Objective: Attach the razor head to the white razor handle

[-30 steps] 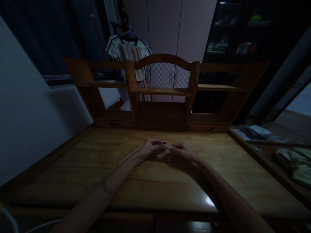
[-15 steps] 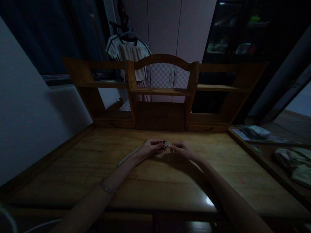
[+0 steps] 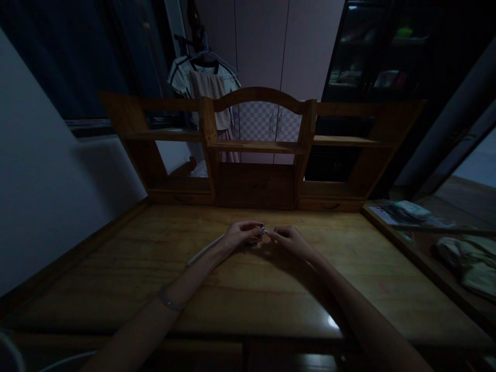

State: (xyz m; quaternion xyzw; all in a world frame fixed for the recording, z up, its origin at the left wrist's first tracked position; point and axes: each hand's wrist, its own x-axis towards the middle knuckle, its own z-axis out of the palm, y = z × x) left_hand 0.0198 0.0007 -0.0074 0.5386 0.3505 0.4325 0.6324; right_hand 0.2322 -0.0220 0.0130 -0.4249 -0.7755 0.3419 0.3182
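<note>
Over the middle of the wooden desk (image 3: 232,305), my left hand (image 3: 243,234) pinches a small dark and silvery metal object (image 3: 263,230) between thumb and fingers. My right hand (image 3: 285,237) is closed just to its right, its fingertips at the object's right end. The object is too small and dim to name. Beneath my left hand, another small dark item (image 3: 251,243) lies on the desk, partly hidden. A white cable (image 3: 203,251) runs behind my left forearm towards that hand.
A wooden shelf unit (image 3: 256,147) with small drawers stands along the desk's back edge. To the right, past the desk's raised edge, lie plastic-wrapped things (image 3: 413,209) and folded cloth (image 3: 475,261). A wall borders the left side.
The small metal object has turned slightly in my left fingers. My right fingertips have shifted a little to the left, and both hands stay in nearly the same place.
</note>
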